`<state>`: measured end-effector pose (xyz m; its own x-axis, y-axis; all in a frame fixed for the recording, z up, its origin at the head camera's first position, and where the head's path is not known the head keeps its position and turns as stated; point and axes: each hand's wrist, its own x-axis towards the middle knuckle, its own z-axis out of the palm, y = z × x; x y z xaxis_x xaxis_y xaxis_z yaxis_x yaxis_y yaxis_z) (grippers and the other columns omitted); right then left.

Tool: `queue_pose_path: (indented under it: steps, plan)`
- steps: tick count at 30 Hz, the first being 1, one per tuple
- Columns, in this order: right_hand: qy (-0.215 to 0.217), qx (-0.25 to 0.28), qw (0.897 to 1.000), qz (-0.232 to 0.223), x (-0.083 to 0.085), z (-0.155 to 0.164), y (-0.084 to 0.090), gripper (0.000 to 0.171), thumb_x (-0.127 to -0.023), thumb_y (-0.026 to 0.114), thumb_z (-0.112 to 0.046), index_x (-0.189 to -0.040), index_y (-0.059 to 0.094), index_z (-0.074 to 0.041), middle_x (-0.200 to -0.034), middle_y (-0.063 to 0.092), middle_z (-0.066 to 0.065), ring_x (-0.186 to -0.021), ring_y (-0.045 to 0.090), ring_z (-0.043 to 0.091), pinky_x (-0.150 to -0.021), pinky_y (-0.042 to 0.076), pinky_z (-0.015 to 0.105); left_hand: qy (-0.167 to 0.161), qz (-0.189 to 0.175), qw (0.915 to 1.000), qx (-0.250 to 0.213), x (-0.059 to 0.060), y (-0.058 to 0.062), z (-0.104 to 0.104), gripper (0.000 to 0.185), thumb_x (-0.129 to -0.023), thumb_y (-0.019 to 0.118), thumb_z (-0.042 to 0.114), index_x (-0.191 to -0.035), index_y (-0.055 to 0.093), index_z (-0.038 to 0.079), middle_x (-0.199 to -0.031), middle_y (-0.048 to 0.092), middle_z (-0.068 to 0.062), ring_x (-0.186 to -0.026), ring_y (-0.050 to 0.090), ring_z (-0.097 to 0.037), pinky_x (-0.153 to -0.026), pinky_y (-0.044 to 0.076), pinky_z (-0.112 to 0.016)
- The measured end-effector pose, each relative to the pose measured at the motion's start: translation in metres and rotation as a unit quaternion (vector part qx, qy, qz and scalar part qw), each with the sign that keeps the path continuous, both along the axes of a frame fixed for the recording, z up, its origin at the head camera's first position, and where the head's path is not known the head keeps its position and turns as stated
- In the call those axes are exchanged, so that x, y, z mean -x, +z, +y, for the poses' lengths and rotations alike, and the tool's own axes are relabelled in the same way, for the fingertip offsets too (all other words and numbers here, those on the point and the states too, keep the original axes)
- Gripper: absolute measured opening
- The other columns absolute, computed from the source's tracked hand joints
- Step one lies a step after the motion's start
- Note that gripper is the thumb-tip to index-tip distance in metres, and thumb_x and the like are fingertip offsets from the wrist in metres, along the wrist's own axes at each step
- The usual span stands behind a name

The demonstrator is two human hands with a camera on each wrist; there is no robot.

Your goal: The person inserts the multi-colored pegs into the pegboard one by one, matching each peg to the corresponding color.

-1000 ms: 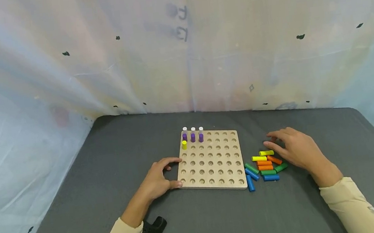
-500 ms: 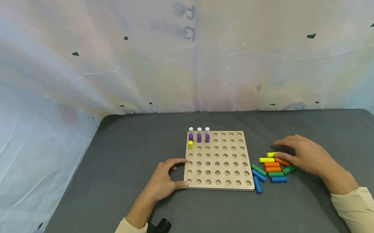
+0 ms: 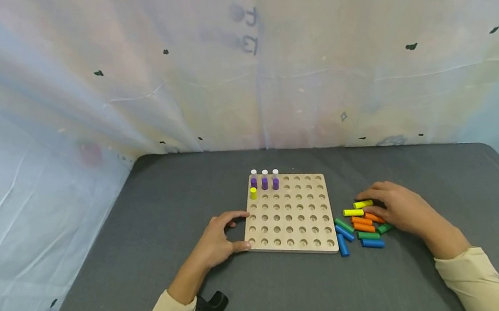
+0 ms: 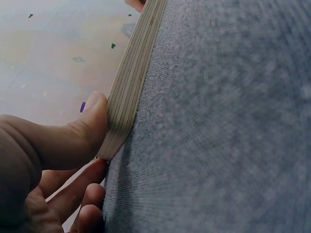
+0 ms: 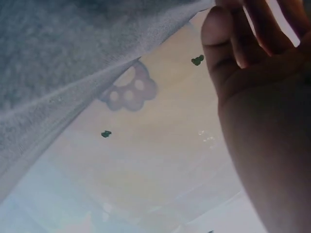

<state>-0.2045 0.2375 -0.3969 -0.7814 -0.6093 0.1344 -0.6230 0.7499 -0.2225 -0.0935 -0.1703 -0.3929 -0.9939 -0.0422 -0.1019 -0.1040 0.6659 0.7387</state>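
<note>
A square wooden pegboard (image 3: 299,211) with rows of round holes lies on the table. White-topped pegs (image 3: 264,174), purple pegs (image 3: 264,183) and one yellow peg (image 3: 253,193) stand in its far-left holes. My left hand (image 3: 217,241) holds the board at its near-left corner, thumb on the corner and index finger on the left edge. In the left wrist view, that thumb presses the layered wooden side. My right hand (image 3: 399,208) is over the loose pegs, its thumb and index finger on either side of a lying yellow peg (image 3: 363,204).
Beside the board's right edge lie another yellow peg (image 3: 353,212), several orange pegs (image 3: 363,227), green pegs (image 3: 368,236) and blue pegs (image 3: 372,243). A black curved device (image 3: 213,306) sits by the left wrist. A pale patterned curtain (image 3: 295,68) hangs behind the grey table (image 3: 180,194).
My right hand has come down toward the loose pegs, its thumb and index finger now around the yellow one. Some orange, green and blue pegs have shifted slightly. The left hand stays at the board.
</note>
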Motion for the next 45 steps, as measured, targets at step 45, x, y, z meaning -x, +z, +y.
queue_pose_path:
  steps: [45]
  plan:
    - [-0.072,0.076,0.992,0.067,-0.011,-0.029,-0.001,0.028,-0.09,0.075,-0.027,-0.11,0.071,-0.009,-0.093,0.07,0.005,-0.085,0.061,0.023,-0.08,0.047,0.05,-0.001,-0.004,1.0,0.006,-0.001,-0.002,-0.002,0.064,-0.071,0.09,0.017,-0.129,0.064,0.031,-0.12,0.059,-0.005,-0.112,0.052,-0.023,-0.092,0.044,-0.05]
